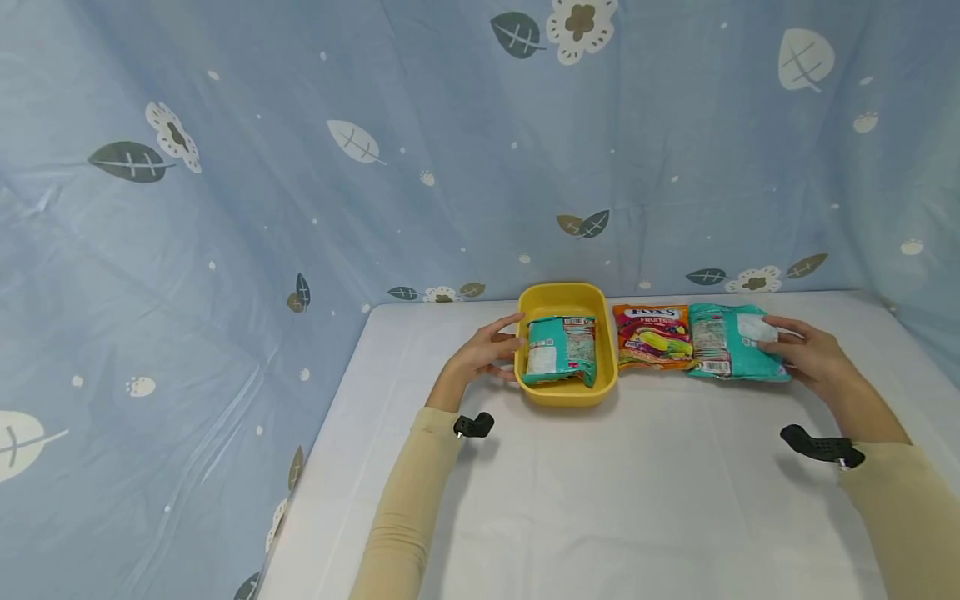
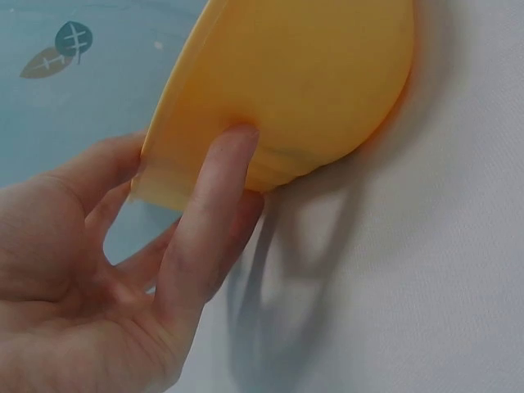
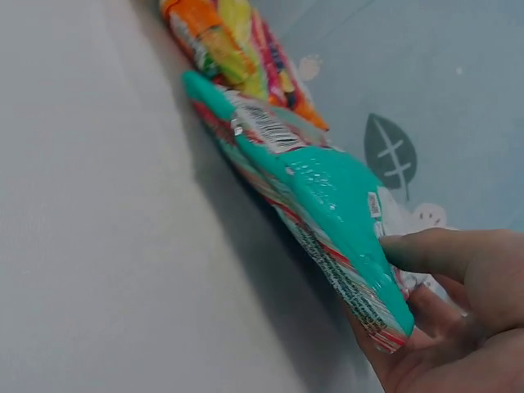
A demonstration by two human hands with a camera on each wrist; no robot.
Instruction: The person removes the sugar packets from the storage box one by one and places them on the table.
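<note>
With fingers spread, the left hand [image 1: 477,353] touched the left side of the yellow rounded-rectangular tub [image 1: 567,399], inside which lay a glossy teal packet [image 1: 558,346]. The right hand [image 1: 813,354] pinched the right end of a second teal packet [image 1: 731,342], just beside the orange-and-red Fox's Fruits bag [image 1: 654,337] at the white table's [image 1: 637,500] far side.

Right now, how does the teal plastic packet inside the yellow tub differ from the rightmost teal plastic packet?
The tub packet lies inside the yellow tub; the rightmost packet is outside it. The right hand grips the rightmost packet; no hand touches the tub packet. Both are teal with white panels.
</note>
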